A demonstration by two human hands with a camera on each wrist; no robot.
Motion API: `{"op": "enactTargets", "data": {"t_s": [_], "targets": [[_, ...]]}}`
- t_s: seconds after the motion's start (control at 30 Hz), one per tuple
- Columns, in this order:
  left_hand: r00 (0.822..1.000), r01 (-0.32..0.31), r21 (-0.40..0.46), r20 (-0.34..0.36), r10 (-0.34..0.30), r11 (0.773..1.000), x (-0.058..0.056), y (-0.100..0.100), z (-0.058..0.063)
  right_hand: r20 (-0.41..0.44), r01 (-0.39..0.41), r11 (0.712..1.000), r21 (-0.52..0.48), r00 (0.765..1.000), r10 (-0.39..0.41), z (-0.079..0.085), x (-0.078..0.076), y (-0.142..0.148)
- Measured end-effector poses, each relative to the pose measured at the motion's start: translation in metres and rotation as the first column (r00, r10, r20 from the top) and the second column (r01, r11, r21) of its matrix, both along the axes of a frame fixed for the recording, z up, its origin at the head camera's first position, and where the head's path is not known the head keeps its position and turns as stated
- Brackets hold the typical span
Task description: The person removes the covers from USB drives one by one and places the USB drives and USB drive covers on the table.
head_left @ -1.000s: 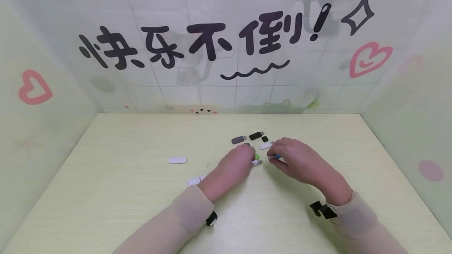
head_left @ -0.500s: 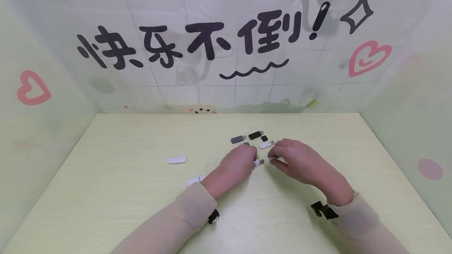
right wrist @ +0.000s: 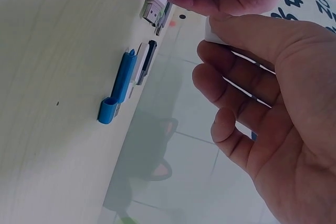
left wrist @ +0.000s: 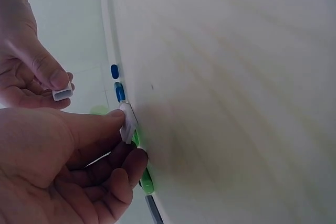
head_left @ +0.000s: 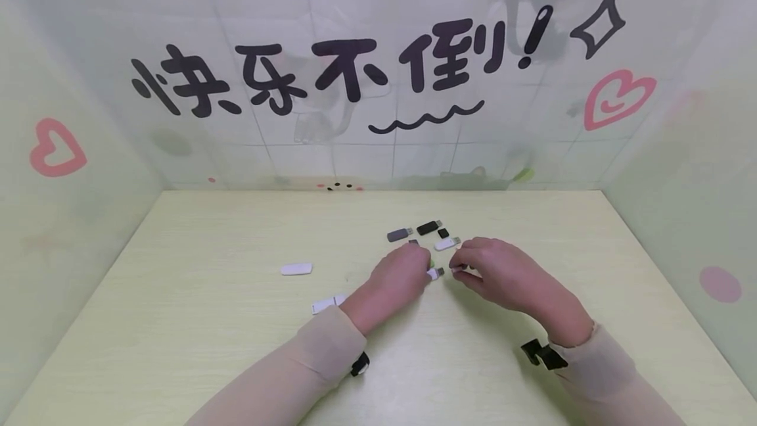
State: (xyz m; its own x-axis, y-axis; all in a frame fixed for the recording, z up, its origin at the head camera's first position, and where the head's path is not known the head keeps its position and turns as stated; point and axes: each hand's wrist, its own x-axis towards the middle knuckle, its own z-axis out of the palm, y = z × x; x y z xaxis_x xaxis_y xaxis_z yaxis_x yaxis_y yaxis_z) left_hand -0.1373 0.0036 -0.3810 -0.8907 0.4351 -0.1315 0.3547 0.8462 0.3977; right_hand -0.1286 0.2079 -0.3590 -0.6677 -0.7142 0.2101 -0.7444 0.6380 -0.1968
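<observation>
My left hand pinches a white USB flash drive low over the table, its metal plug pointing right. Between thumb and fingers of my right hand is a small white cap, held a short way from the plug, its hollow end visible in the left wrist view. A blue flash drive lies by its blue cap, both hidden by my right hand in the head view. Something green, partly covered by my left fingers, lies beside them.
Behind the hands lie a grey flash drive, a black one with a black cap, and a white one. More white sticks lie to the left. A printed wall stands at the table's back edge.
My left hand has shifted slightly right with the white flash drive. The right hand has dropped a little with the cap, hiding the blue piece that showed beside its fingers.
</observation>
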Motion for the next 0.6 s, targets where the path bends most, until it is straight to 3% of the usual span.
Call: {"op": "enactTargets", "data": {"t_s": [0.6], "targets": [[1.000,0.004,0.008,-0.020,-0.003,1.000,0.0023,-0.0006,0.0015,0.026,-0.002,1.000,0.010,1.000,0.002,-0.0013,0.0006,0.0005]]}}
